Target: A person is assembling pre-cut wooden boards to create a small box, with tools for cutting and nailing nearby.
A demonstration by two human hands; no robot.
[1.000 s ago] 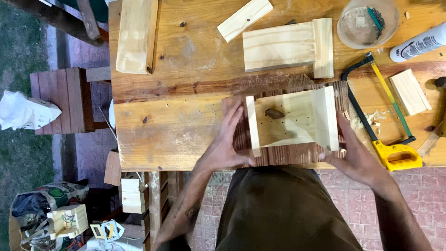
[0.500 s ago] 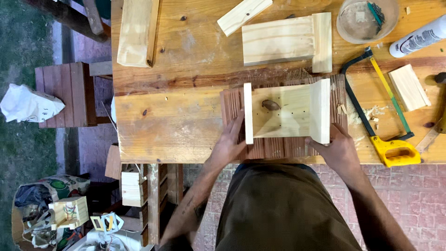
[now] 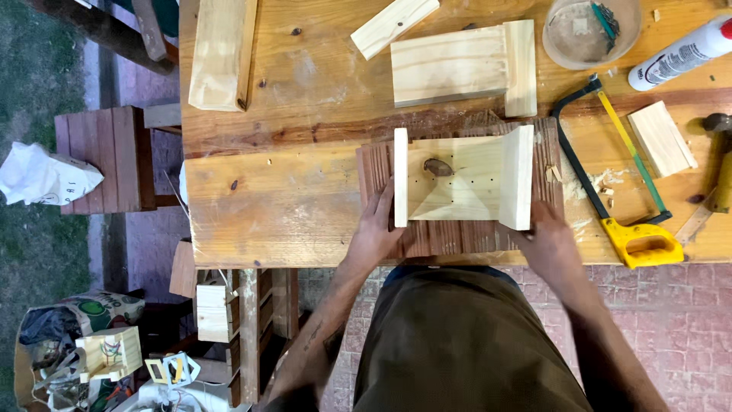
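A pale wooden box frame (image 3: 457,183), a flat board with a knot and two upright side pieces, rests on a dark grooved board (image 3: 549,164) at the near edge of the workbench (image 3: 290,198). My left hand (image 3: 377,229) presses against the frame's left upright piece. My right hand (image 3: 545,240) grips the lower end of the right upright piece. Both hands hold the frame from the near side.
Behind the frame lie another pale wood assembly (image 3: 461,65), a small offcut (image 3: 393,24) and a long plank (image 3: 221,49). A yellow-handled hacksaw (image 3: 618,183), a wood block (image 3: 662,139), a glue bottle (image 3: 679,53) and a bowl of screws (image 3: 591,30) are at right.
The wooden frame has shifted slightly left and squared up on the grooved board. Both hands have slid down to its near corners.
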